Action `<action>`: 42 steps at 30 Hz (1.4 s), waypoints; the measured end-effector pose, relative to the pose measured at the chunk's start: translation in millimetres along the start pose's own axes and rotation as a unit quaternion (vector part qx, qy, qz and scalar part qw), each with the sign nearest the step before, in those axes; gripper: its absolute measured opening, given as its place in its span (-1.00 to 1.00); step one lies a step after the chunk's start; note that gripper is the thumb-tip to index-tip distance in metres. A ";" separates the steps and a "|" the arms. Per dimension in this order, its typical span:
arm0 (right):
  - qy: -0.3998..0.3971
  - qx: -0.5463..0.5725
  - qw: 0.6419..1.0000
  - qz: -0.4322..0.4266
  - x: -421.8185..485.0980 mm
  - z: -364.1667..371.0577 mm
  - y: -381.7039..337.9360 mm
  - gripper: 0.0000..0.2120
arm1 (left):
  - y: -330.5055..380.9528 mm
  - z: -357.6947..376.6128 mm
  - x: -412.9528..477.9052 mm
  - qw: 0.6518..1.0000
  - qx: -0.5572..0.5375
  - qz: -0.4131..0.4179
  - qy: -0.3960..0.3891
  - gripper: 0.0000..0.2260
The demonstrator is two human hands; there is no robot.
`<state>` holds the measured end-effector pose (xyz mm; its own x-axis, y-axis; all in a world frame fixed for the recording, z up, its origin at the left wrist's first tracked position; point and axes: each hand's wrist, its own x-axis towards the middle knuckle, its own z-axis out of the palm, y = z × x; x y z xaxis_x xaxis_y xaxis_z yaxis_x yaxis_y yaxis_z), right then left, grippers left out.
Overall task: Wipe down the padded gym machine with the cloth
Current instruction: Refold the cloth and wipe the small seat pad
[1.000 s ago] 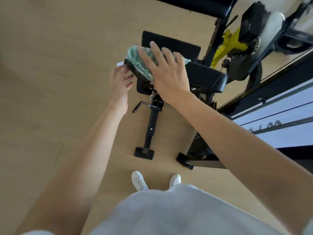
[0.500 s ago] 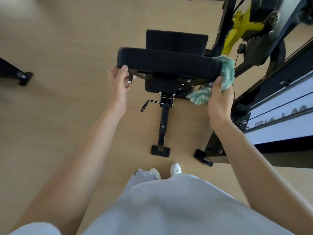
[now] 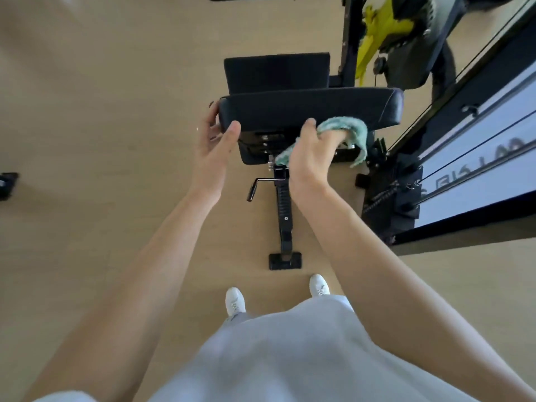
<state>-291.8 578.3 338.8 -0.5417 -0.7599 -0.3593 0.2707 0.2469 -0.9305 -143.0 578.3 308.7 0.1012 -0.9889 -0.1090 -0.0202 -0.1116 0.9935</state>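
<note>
A long black pad [image 3: 313, 107] of the gym machine runs crosswise in front of me, on a black post with a floor foot [image 3: 285, 261]. My left hand [image 3: 216, 146] grips the pad's left end, thumb on the near edge and fingers round the end. My right hand [image 3: 314, 150] holds a green-and-white cloth [image 3: 348, 129] and presses it against the pad's near edge, right of the middle. Part of the cloth hangs down below the pad. A second, smaller black pad [image 3: 277, 71] lies behind the long one.
A crank handle [image 3: 261, 184] sticks out left of the post. To the right stand the machine's black frame with cables [image 3: 406, 187] and yellow parts [image 3: 377, 30]. My white shoes [image 3: 235, 300] stand on the wooden floor just behind the foot. A dark object [image 3: 7, 184] lies at the far left.
My right hand has slid the cloth leftward from the pad's right end to near the middle of its near edge. My left hand stays at the left end.
</note>
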 end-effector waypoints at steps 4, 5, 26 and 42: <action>0.036 -0.156 0.985 -0.064 -29.0 35.0 23.0 -0.25 | -0.3 -25.7 12.3 0.997 0.005 0.002 -0.073 -0.60; 0.033 -0.183 0.980 -0.075 -32.4 38.9 28.4 -0.27 | -0.3 -29.4 15.5 0.996 0.006 0.001 -0.087 -0.60; -0.264 -0.228 0.936 -0.055 -77.7 107.0 86.0 -0.67 | -58.5 -166.9 55.9 0.963 0.006 -0.129 -0.238 -0.49; -0.157 -0.209 0.956 0.130 70.7 212.2 166.1 -0.81 | -116.2 -206.1 216.2 0.933 0.040 -0.301 -0.191 -0.77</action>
<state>-116.3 438.0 174.1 -0.2161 -0.7669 -0.6043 -0.0141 0.6213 -0.7835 86.2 397.7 176.1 -0.2444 -0.7054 -0.6654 -0.1503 -0.6503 0.7447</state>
